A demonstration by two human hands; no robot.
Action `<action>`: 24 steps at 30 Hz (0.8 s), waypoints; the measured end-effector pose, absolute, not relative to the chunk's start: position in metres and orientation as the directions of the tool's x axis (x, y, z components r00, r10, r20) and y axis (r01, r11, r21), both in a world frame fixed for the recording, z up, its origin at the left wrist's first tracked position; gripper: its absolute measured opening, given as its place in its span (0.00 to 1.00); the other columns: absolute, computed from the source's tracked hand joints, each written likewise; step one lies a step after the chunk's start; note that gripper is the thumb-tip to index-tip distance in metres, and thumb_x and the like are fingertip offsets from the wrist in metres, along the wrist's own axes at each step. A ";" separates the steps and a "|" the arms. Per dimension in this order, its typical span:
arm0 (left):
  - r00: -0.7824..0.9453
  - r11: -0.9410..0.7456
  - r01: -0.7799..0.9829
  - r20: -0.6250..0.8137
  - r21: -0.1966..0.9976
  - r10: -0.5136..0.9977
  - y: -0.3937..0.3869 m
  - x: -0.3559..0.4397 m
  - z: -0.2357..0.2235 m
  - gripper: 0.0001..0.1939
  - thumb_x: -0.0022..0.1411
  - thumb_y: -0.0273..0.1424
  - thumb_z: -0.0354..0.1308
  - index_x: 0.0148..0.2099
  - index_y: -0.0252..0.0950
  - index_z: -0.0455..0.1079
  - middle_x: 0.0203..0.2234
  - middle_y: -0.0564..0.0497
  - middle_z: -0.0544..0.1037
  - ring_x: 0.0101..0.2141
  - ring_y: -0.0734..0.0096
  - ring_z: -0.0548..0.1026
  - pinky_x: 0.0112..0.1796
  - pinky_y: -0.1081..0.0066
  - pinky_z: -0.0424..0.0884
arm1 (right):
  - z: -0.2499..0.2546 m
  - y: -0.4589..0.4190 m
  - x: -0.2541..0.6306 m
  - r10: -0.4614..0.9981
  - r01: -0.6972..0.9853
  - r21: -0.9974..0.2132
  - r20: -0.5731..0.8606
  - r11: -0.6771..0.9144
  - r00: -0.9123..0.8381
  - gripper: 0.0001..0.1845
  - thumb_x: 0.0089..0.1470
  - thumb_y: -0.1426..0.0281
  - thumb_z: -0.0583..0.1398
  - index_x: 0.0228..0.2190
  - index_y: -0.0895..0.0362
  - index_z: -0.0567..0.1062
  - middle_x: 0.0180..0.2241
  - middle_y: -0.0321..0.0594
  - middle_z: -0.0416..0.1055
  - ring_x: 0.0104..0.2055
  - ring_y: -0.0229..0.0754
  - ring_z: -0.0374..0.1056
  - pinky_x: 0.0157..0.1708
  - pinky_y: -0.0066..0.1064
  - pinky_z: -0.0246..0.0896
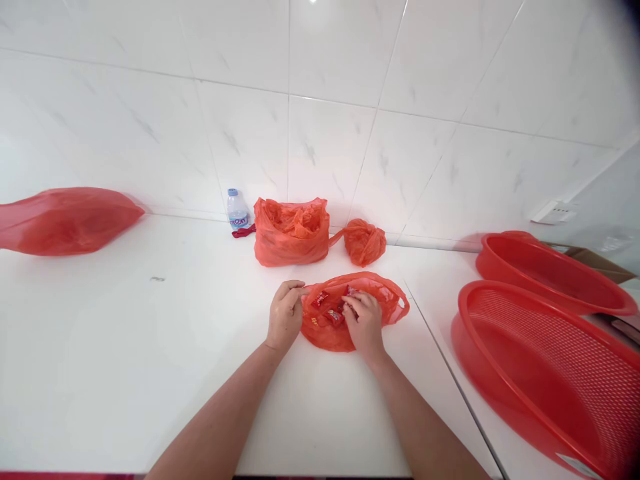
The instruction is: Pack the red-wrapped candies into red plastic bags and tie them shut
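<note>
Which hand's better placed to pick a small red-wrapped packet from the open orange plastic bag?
Right hand, probably: its fingers reach inside, among the packets; left hand sits at the bag's rim.

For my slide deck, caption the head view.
Left hand at the rim of an open red bag, right hand among its packets, white table beneath.

I am facing a white tabletop (pixel 125 347), where an open red bag (pixel 327 340) is lying before me. Behind it, a stuffed red bag (pixel 291 245) and a bunched red bag (pixel 365 243) are resting; a small bottle (pixel 237 210) is standing to their left. Past a seam on my right, a red basket (pixel 470 353) is sitting.
</note>
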State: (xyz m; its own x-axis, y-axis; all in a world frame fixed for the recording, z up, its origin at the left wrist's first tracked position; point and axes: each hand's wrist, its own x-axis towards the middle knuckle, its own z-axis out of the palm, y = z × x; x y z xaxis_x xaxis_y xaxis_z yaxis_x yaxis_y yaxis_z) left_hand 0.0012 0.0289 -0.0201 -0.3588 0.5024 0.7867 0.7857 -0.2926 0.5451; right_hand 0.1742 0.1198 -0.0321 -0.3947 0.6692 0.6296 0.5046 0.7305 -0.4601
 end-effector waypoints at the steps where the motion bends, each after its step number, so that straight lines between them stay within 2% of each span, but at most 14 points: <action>1: -0.352 -0.297 0.788 0.790 0.540 0.502 0.029 0.001 -0.020 0.15 0.59 0.17 0.46 0.37 0.38 0.70 0.40 0.49 0.71 0.40 0.70 0.72 0.39 0.68 0.72 | -0.030 0.122 0.173 0.675 0.502 -0.467 0.616 0.728 -0.406 0.13 0.55 0.73 0.54 0.38 0.54 0.78 0.38 0.41 0.72 0.48 0.46 0.61 0.50 0.41 0.54; 6: -0.317 -0.296 0.812 0.805 0.504 0.501 0.030 -0.001 -0.023 0.15 0.59 0.17 0.45 0.37 0.38 0.70 0.40 0.48 0.71 0.41 0.69 0.72 0.40 0.66 0.72 | -0.017 0.127 0.157 0.678 0.529 -0.425 0.484 0.735 -0.553 0.15 0.56 0.74 0.53 0.38 0.50 0.78 0.39 0.36 0.74 0.44 0.45 0.63 0.46 0.39 0.53; 11: -0.326 -0.276 0.822 0.809 0.498 0.490 0.031 -0.004 -0.025 0.15 0.59 0.17 0.45 0.37 0.38 0.71 0.40 0.48 0.71 0.41 0.69 0.72 0.40 0.66 0.72 | -0.011 0.122 0.137 0.639 0.566 -0.298 0.398 0.769 -0.659 0.18 0.54 0.78 0.52 0.43 0.51 0.74 0.46 0.37 0.72 0.50 0.46 0.60 0.50 0.40 0.48; 14: -0.325 -0.275 0.824 0.811 0.495 0.487 0.032 -0.005 -0.025 0.15 0.59 0.17 0.45 0.37 0.38 0.71 0.40 0.48 0.71 0.41 0.69 0.72 0.39 0.66 0.73 | -0.013 0.118 0.130 0.644 0.599 -0.245 0.374 0.762 -0.667 0.17 0.54 0.78 0.52 0.42 0.52 0.73 0.49 0.40 0.70 0.53 0.49 0.57 0.52 0.44 0.44; 19: -0.330 -0.263 0.827 0.808 0.497 0.487 0.031 -0.005 -0.023 0.15 0.59 0.18 0.46 0.37 0.38 0.71 0.40 0.48 0.72 0.40 0.69 0.72 0.40 0.66 0.73 | -0.019 0.120 0.125 0.627 0.587 -0.233 0.392 0.775 -0.673 0.16 0.52 0.77 0.55 0.42 0.52 0.73 0.44 0.43 0.73 0.51 0.52 0.60 0.51 0.48 0.44; 24: -0.358 -0.238 0.823 0.797 0.515 0.486 0.031 -0.006 -0.023 0.14 0.59 0.19 0.47 0.37 0.38 0.71 0.40 0.48 0.72 0.40 0.68 0.73 0.40 0.65 0.72 | -0.019 0.122 0.127 0.653 0.592 -0.285 0.432 0.754 -0.623 0.10 0.49 0.74 0.60 0.37 0.54 0.75 0.38 0.44 0.74 0.46 0.50 0.63 0.50 0.43 0.48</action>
State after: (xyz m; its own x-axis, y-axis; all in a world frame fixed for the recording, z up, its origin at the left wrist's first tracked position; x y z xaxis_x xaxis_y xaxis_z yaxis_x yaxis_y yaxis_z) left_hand -0.0064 0.0309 -0.0228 -0.3577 0.4861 0.7973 0.8235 -0.2385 0.5148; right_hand 0.1273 0.1222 -0.0186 -0.6227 0.6526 0.4317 0.5924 0.7536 -0.2847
